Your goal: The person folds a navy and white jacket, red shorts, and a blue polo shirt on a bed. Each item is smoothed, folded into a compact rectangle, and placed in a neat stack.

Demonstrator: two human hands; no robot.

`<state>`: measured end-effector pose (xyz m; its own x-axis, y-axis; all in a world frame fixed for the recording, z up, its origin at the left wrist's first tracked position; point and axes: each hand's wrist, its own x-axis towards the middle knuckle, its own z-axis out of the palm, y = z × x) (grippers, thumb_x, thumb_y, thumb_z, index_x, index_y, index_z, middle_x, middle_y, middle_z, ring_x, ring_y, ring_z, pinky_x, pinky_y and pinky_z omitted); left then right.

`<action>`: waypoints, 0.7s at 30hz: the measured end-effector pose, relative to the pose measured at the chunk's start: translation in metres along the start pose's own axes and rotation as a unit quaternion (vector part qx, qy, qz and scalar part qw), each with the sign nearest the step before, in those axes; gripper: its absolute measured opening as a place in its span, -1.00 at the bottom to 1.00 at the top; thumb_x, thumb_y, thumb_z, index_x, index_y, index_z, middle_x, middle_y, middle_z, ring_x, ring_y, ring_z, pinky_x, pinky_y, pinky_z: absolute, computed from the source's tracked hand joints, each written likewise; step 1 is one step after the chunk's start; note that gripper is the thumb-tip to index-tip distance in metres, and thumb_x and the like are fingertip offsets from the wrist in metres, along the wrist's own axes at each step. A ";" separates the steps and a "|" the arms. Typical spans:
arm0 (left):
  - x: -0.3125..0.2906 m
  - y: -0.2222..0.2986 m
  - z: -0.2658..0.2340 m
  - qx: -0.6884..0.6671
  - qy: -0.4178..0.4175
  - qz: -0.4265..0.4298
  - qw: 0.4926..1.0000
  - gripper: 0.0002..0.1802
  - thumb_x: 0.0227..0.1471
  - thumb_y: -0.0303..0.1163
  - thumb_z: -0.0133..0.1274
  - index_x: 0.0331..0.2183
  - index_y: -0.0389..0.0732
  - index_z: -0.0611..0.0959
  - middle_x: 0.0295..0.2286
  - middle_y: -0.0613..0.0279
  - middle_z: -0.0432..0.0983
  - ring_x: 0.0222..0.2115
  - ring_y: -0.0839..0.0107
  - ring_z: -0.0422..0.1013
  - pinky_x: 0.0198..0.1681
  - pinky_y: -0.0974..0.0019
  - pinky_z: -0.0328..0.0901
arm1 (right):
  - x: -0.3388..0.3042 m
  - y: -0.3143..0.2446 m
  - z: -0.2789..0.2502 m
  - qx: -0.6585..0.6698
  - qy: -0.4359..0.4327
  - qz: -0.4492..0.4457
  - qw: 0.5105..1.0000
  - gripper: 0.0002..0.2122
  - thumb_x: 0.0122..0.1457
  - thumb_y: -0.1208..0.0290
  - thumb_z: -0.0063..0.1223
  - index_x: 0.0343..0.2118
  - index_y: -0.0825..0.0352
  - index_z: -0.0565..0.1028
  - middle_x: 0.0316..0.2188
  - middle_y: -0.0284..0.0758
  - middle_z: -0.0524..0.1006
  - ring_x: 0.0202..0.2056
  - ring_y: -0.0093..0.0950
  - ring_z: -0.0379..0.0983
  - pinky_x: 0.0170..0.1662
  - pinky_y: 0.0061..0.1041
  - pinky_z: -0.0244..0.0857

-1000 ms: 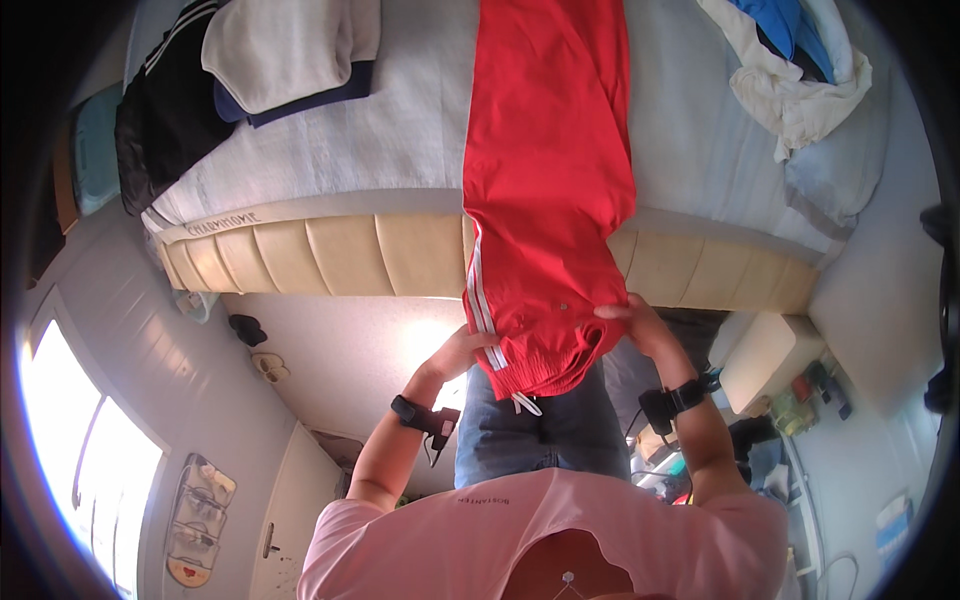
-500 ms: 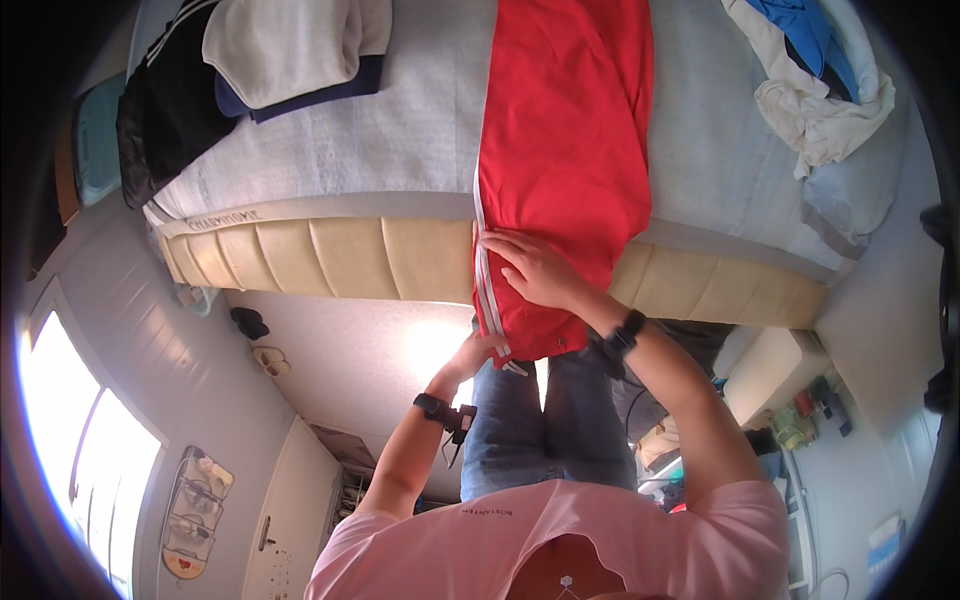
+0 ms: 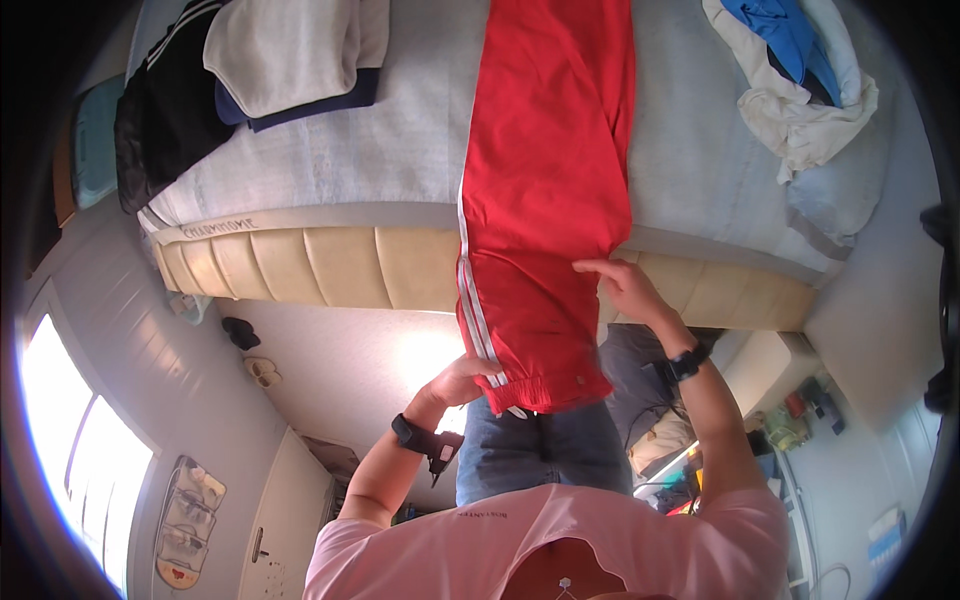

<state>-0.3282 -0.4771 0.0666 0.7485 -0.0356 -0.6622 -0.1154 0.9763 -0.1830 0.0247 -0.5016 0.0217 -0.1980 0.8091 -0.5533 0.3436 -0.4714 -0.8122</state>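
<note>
Pink shirt (image 3: 420, 550), worn, lower edge of view; jeans (image 3: 545, 455) just beyond it.

Left hand (image 3: 465, 380): thumb and fingers clamped on the striped side of the waist of the red trousers (image 3: 550, 170), the nearer hand to the waistband. Black strap (image 3: 412, 434) with a small box on that wrist.

Red trousers, one pair: waist end before the jeans, rest lying across the padded bed edge (image 3: 345, 265) and on over the bedspread (image 3: 420, 140), legs passing out of view at the top. Long axis runs straight away from the body. White stripes along the left side.

Right hand (image 3: 632, 292): farther up the cloth, at its right edge, fingers stretched out leftward over it, not closed; contact with the cloth, cannot tell.

Around, on the bed: black trousers (image 3: 175, 125), far left; pale folded garment (image 3: 285, 55) on navy cloth (image 3: 320, 108), left; white cloth (image 3: 810, 135) and blue cloth (image 3: 780, 35), right; all well apart from the red trousers, none between them and either hand
</note>
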 end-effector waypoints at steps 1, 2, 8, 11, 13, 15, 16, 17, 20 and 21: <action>-0.001 0.009 0.007 -0.056 -0.045 0.002 0.997 -0.45 0.08 -0.49 0.01 0.14 -0.33 0.44 0.05 0.01 0.50 0.05 0.12 0.46 0.19 0.02 0.29 | -0.013 0.003 -0.007 0.006 0.004 -0.009 1.000 -0.64 0.22 0.64 -0.12 0.05 0.27 0.52 -0.03 -0.16 0.59 0.02 -0.26 0.53 0.10 -0.41 0.35; -0.001 0.018 0.016 -0.129 -0.127 0.010 0.983 -0.45 0.09 -0.48 0.01 0.15 -0.32 0.43 0.07 -0.01 0.49 0.06 0.10 0.46 0.19 0.00 0.29 | -0.025 0.006 -0.013 0.007 0.010 -0.012 1.000 -0.63 0.21 0.67 -0.15 0.05 0.28 0.53 -0.03 -0.17 0.60 0.03 -0.28 0.53 0.11 -0.41 0.35; 0.068 0.095 0.083 -0.103 -0.173 0.196 0.960 -0.40 0.35 0.16 -0.37 0.15 -0.01 0.45 0.01 0.12 0.54 0.08 0.02 0.42 0.23 -0.10 0.21 | -0.028 0.008 -0.022 0.252 0.098 0.052 0.961 -0.56 0.28 0.56 -0.05 0.23 0.42 0.34 0.22 -0.24 0.41 0.26 -0.45 0.26 0.29 -0.42 0.10; 0.095 0.122 0.095 0.236 0.054 0.359 0.901 -0.53 0.36 -0.01 -0.18 0.05 -0.15 0.51 0.02 0.05 0.50 0.09 0.07 0.41 0.14 0.09 0.31 | 0.005 -0.002 -0.011 0.372 0.196 0.030 0.907 -0.59 0.35 0.35 -0.05 0.18 0.46 0.37 0.13 -0.21 0.45 0.19 -0.46 0.31 0.26 -0.46 0.12; 0.101 0.126 0.091 0.353 0.151 0.446 0.809 -0.71 0.26 -0.34 0.08 -0.04 -0.26 0.54 0.01 0.07 0.46 0.08 0.16 0.39 0.08 0.22 0.33 | 0.025 -0.011 -0.007 0.330 0.254 0.088 0.905 -0.54 0.31 0.30 0.08 0.18 0.47 0.37 0.09 -0.19 0.49 0.13 -0.45 0.38 0.20 -0.49 0.18; 0.103 0.126 0.079 0.456 0.313 0.534 0.640 -0.69 0.19 -0.41 0.13 -0.04 -0.26 0.53 -0.04 0.08 0.45 -0.01 0.19 0.41 0.03 0.23 0.34 | 0.042 -0.022 -0.004 0.276 0.294 0.106 0.909 -0.52 0.28 0.27 0.16 0.15 0.47 0.38 0.02 -0.18 0.53 0.05 -0.45 0.44 0.13 -0.50 0.25; 0.104 0.126 0.072 0.495 0.386 0.563 0.537 -0.67 0.16 -0.45 0.16 -0.04 -0.26 0.53 -0.06 0.09 0.45 -0.06 0.21 0.42 0.00 0.23 0.35 | 0.048 -0.027 -0.002 0.243 0.311 0.105 0.913 -0.53 0.27 0.26 0.18 0.13 0.47 0.40 -0.02 -0.18 0.56 -0.01 -0.45 0.47 0.09 -0.51 0.29; 0.105 0.128 0.064 0.531 0.437 0.561 0.461 -0.59 0.09 -0.45 0.21 -0.02 -0.25 0.51 -0.14 0.09 0.44 -0.14 0.24 0.41 -0.07 0.23 0.35 | 0.054 -0.031 0.000 0.206 0.330 0.113 0.914 -0.54 0.26 0.25 0.19 0.10 0.47 0.42 -0.07 -0.17 0.58 -0.06 -0.45 0.50 0.04 -0.51 0.32; 0.111 0.130 0.046 0.520 0.433 0.508 0.533 -0.53 0.08 -0.38 0.24 0.01 -0.24 0.49 -0.15 0.10 0.48 -0.15 0.26 0.43 -0.10 0.25 0.35 | 0.063 -0.037 0.005 0.157 0.341 0.109 0.920 -0.60 0.25 0.29 0.20 0.04 0.46 0.46 -0.16 -0.17 0.61 -0.14 -0.47 0.52 -0.03 -0.47 0.36; 0.113 0.131 0.041 0.498 0.433 0.488 0.572 -0.55 0.10 -0.37 0.23 0.00 -0.25 0.50 -0.16 0.12 0.49 -0.17 0.31 0.44 -0.11 0.27 0.36 | 0.062 -0.036 0.007 0.175 0.359 0.092 0.912 -0.62 0.25 0.30 0.20 0.02 0.45 0.47 -0.17 -0.18 0.62 -0.15 -0.47 0.52 -0.04 -0.47 0.36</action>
<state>-0.2322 -0.3448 -0.0024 -0.0082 0.9581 -0.2862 0.5488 0.2436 0.7997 -0.0060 -0.4367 0.0158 0.5296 0.6669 -0.5242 -0.0284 -0.6037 -0.7967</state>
